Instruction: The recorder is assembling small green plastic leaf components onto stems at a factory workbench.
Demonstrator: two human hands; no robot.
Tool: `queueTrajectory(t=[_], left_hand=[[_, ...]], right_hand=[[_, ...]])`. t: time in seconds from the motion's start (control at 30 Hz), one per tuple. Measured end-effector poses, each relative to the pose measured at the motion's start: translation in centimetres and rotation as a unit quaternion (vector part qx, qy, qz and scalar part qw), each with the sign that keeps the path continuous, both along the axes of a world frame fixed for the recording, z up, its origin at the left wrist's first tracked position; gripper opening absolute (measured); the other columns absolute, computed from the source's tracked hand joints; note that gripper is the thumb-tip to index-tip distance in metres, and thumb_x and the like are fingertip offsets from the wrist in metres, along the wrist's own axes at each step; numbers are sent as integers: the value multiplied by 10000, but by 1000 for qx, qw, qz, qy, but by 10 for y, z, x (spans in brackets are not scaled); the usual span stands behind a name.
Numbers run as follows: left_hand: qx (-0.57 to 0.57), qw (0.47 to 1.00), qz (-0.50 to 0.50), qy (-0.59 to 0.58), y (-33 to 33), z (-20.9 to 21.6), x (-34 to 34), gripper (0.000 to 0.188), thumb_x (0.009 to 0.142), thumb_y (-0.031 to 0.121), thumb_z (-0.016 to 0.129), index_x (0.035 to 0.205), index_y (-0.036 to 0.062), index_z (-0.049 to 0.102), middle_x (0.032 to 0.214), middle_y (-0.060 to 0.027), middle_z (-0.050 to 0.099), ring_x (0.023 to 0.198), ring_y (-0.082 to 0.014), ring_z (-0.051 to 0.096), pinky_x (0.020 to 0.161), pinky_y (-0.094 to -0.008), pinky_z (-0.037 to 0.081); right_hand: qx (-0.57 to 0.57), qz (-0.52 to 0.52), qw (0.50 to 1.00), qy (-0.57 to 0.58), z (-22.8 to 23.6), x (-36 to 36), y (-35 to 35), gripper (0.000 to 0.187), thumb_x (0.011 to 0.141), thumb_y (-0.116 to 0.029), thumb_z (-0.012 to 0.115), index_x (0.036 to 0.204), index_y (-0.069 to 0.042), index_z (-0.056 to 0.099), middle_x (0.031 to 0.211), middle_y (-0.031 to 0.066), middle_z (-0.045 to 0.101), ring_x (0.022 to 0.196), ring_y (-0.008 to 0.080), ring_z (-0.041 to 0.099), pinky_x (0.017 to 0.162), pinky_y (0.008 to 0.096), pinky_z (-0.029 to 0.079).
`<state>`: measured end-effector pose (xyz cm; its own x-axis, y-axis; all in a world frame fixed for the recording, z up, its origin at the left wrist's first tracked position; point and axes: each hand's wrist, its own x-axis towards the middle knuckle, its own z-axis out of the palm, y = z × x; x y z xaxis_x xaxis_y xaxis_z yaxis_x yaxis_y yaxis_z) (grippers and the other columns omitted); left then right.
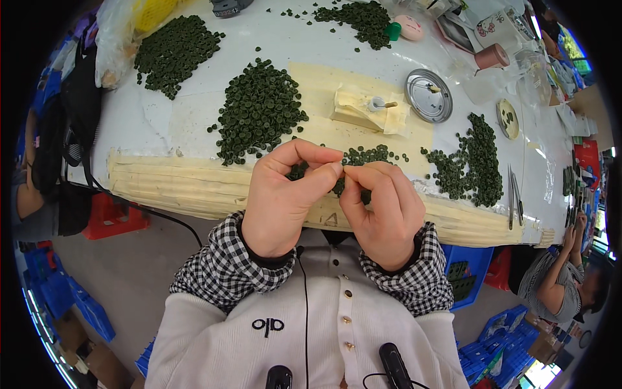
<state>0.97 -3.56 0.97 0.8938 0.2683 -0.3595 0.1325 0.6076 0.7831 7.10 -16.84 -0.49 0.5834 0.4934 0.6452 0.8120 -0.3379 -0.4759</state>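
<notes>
My left hand (285,194) and my right hand (385,207) meet just above the table's front edge, thumb and forefinger of each pinched together. Their fingertips nearly touch; whatever sits between them is too small to make out. Right behind and under the fingers lies a small heap of dark green round pieces (372,155), partly hidden by my hands. A larger heap of the same button-like pieces (259,107) spreads to the left, and another heap (476,162) lies to the right. Beyond my right hand stands a block wrapped in cream tape (359,110), with a small white cylinder on top.
A round metal tin (429,96) and a pair of tweezers (515,198) lie on the right. Further heaps (178,52) sit at the back, near a plastic bag (116,39). A pink reel (492,57) is at the back right. Another person (557,279) sits at the far right.
</notes>
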Motion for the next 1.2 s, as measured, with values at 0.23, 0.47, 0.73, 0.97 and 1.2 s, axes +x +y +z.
queueTrajectory(t=[0.23,0.47,0.73,0.97,1.2], left_hand=[[-10,1000,-5,13,2,4,1,116,829,23,623,943,0,630,813,5,574,644,-22,450,569,-167,356],[-105,992,-66,5,8,3,-1,139,885,98,591,984,2,604,815,-49,627,510,0,352,452,-158,257],[-104,986,-134,-2,12,7,-1,130,896,114,578,955,1,605,787,-49,627,499,-1,350,442,-158,256],[-53,990,-133,2,14,6,-1,120,886,109,585,928,1,616,779,-42,628,509,5,353,446,-151,254],[50,992,-112,-33,12,9,2,100,871,74,587,876,-23,610,788,-41,633,646,-44,525,593,-181,417]], right_hand=[[41,0,998,49,1,4,1,174,696,42,686,845,-6,611,786,91,594,644,225,598,550,290,497],[72,4,993,94,14,8,-3,150,718,60,667,848,11,609,785,108,588,620,220,579,528,285,476],[2,63,996,-59,16,16,-11,247,656,57,677,893,26,615,790,106,575,657,235,588,545,302,492],[-53,112,985,-116,20,23,-15,283,645,-38,654,915,40,616,817,121,588,704,246,610,588,295,518],[-87,97,980,-150,22,22,-16,282,663,-64,620,920,52,616,834,126,599,725,238,627,601,291,521]])
